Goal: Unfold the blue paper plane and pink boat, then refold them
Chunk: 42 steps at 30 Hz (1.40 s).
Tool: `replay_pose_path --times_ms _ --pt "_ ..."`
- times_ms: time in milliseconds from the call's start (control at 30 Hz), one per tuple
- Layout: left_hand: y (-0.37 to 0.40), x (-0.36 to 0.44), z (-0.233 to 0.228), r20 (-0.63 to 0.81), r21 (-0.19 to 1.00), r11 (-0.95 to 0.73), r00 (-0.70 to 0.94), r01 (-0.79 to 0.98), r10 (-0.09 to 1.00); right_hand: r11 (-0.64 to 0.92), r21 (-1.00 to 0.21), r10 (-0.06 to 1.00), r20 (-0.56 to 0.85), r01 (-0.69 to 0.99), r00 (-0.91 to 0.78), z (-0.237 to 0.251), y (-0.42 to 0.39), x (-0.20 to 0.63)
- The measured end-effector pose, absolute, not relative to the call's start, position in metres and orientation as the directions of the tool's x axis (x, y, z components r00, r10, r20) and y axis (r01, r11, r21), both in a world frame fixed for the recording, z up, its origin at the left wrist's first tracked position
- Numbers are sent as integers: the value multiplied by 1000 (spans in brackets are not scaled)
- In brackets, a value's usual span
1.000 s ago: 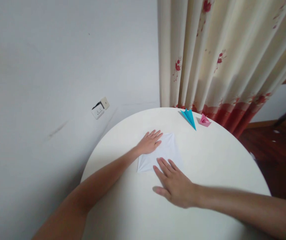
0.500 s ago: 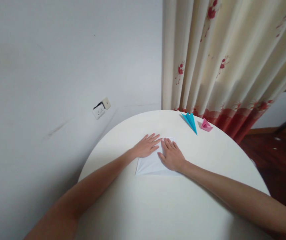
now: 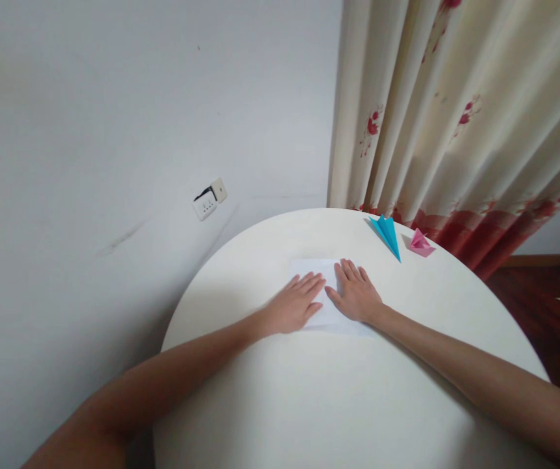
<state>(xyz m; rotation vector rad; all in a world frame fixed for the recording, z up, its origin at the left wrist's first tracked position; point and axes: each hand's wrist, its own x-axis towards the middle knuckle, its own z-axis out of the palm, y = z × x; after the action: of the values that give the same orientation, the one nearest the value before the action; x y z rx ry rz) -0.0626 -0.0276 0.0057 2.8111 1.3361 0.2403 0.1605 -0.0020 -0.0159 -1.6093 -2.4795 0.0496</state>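
Observation:
A white sheet of paper [image 3: 313, 268] lies flat on the round white table [image 3: 309, 404], toward its far side. My left hand [image 3: 293, 303] rests palm down on the sheet's left part, fingers together and stretched forward. My right hand [image 3: 356, 294] lies palm down on the sheet's right part, beside the left hand, the two thumbs almost touching. Both hands press flat on the paper; neither grips it. Most of the sheet is hidden under the hands.
A folded blue paper plane [image 3: 387, 234] and a small pink folded paper figure [image 3: 420, 243] sit near the table's far right edge. A floral curtain [image 3: 456, 111] hangs behind. A wall socket [image 3: 209, 199] is on the white wall at left. Dark wooden floor [image 3: 544, 306] shows at right.
My right hand slid forward from the sheet's near edge to lie beside my left hand. My left hand drew back toward the sheet's near left. The camera view shifted slightly.

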Motion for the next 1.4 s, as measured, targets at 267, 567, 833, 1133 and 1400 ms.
replay_pose_path --times_ms 267,567,833,1133,1400 --pt "-68 -78 8 37 121 -698 700 706 713 367 -184 929 130 912 -347 -23 42 179" --pt "-105 -85 36 -67 275 -660 699 699 712 303 -285 937 265 909 -229 -17 62 190" --pt "-86 -1 27 193 310 -499 460 809 867 362 -442 853 511 820 -101 -12 47 202" --pt "-38 -38 -8 104 183 -420 407 889 907 374 -479 866 488 794 -114 -16 51 205" --pt "12 -176 6 -15 -19 -255 255 967 967 320 -431 881 463 844 -97 -12 62 212"
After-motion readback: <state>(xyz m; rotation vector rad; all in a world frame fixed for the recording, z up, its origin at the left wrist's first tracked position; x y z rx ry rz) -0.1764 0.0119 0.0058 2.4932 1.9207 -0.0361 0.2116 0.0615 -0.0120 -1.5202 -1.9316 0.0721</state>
